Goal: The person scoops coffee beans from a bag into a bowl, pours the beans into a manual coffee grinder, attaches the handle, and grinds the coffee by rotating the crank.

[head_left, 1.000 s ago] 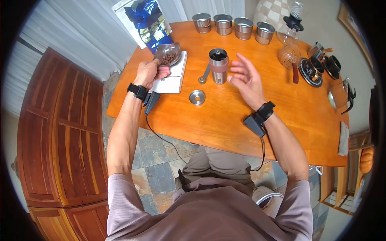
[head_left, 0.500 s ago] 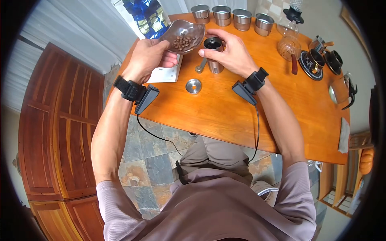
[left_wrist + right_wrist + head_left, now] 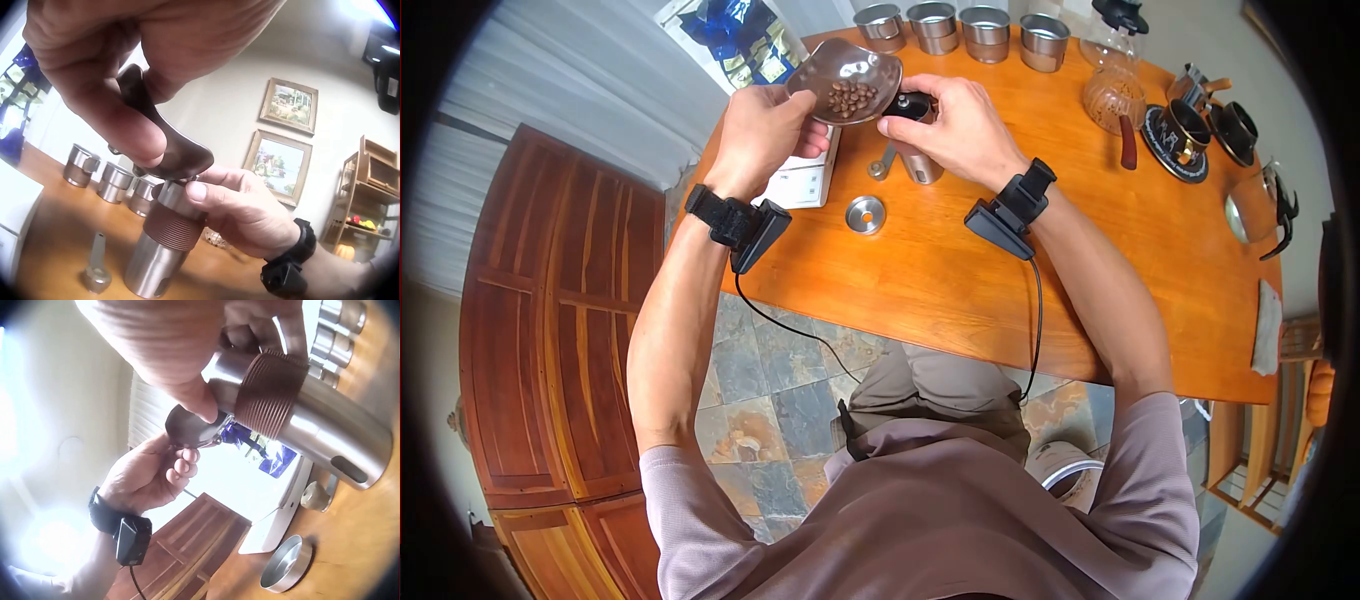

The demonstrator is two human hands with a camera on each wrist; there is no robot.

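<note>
My left hand (image 3: 758, 140) pinches the edge of a dark translucent dish (image 3: 820, 78) with thumb and fingers. Coffee beans (image 3: 852, 98) lie gathered in the dish, which is tilted toward a steel coffee grinder (image 3: 924, 168). Around the top of the grinder curl the thumb and fingers of my right hand (image 3: 968, 130). The dish's lip is right at the grinder's opening in the left wrist view. A brown ribbed band (image 3: 169, 234) wraps the grinder, which stands upright on the table. Beside it lie its crank handle (image 3: 881, 164) and a round steel lid (image 3: 865, 215).
A white scale (image 3: 808, 186) sits under my left hand, with a blue and white bag (image 3: 735, 45) behind. Several steel cups (image 3: 985, 35) line the back edge. To the right stand a glass coffee server (image 3: 1114, 100), a dark cup (image 3: 1180, 130) and a glass pot (image 3: 1250, 210).
My left hand has carried the dish from above the scale rightward to the grinder. The right hand, earlier beside the grinder with fingers spread, has closed around its top. Beans remain in the dish.
</note>
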